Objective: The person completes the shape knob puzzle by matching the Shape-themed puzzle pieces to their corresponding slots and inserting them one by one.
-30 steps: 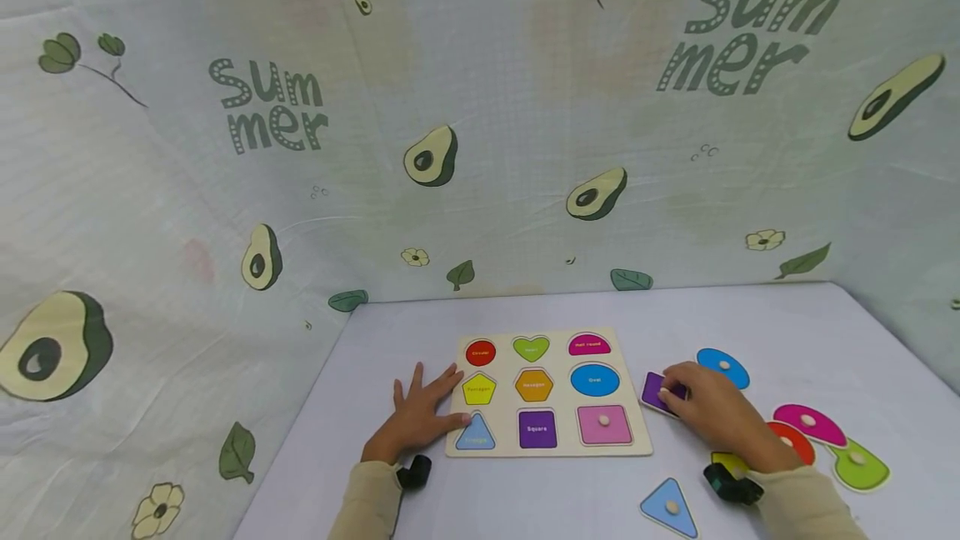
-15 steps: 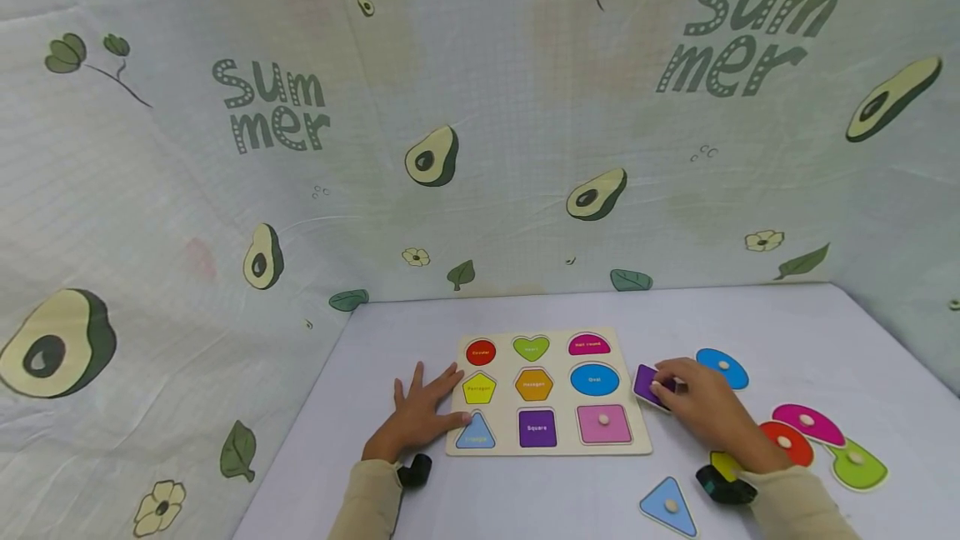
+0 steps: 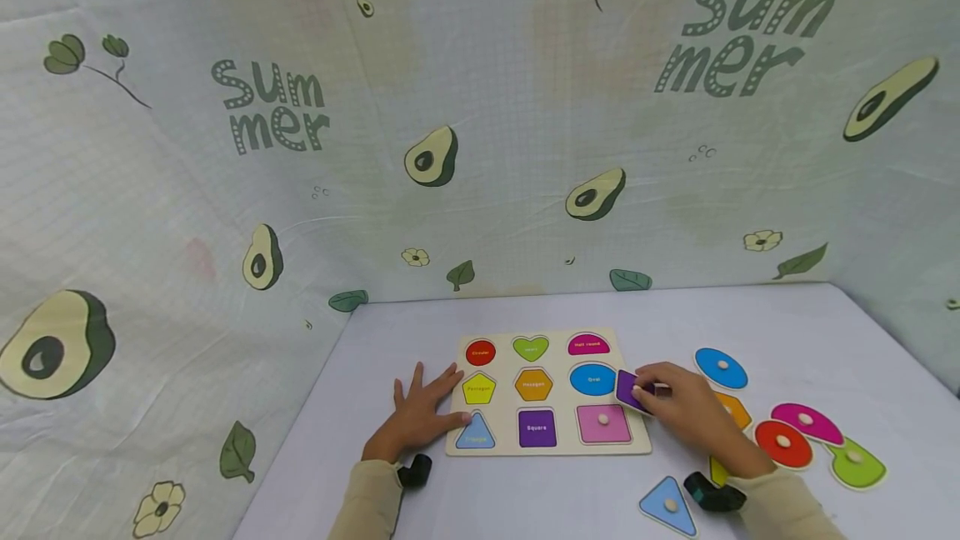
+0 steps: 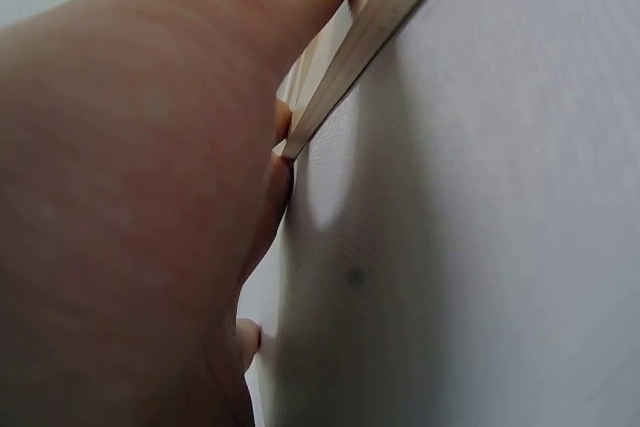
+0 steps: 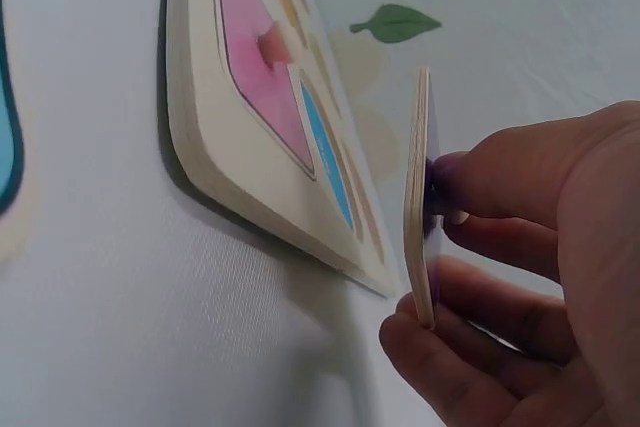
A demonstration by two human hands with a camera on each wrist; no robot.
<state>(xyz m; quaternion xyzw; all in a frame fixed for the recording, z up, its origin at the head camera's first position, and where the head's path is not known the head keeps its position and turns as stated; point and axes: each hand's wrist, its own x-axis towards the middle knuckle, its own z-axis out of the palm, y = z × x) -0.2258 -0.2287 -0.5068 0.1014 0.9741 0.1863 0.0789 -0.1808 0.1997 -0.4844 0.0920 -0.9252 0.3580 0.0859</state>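
Observation:
A wooden shape puzzle board (image 3: 566, 448) lies on the table, with printed recesses in several colours and the pink rectangle piece (image 3: 617, 433) seated at its lower right. My left hand (image 3: 416, 415) rests at the board's left edge, fingers spread, the thumb over the blue triangle recess. Between thumb and fingers, my right hand (image 3: 693, 411) pinches the purple square piece (image 3: 626, 387) by its knob. In the right wrist view the square piece (image 5: 418, 197) is held edge-on, raised off the table beside the board (image 5: 260, 212). The purple square recess (image 3: 537, 429) shows at the bottom middle.
Right of the board lie the blue oval (image 3: 731, 373), orange piece (image 3: 735, 409), pink half round (image 3: 821, 425), red circle (image 3: 768, 444) and green heart (image 3: 866, 469). A yellow piece (image 3: 717, 472) is partly under the right wrist. The blue triangle (image 3: 663, 500) lies near the front.
My right hand has moved left with the purple square, from beside the board to over its right edge. The orange piece has come into view behind it. The left hand has stayed still.

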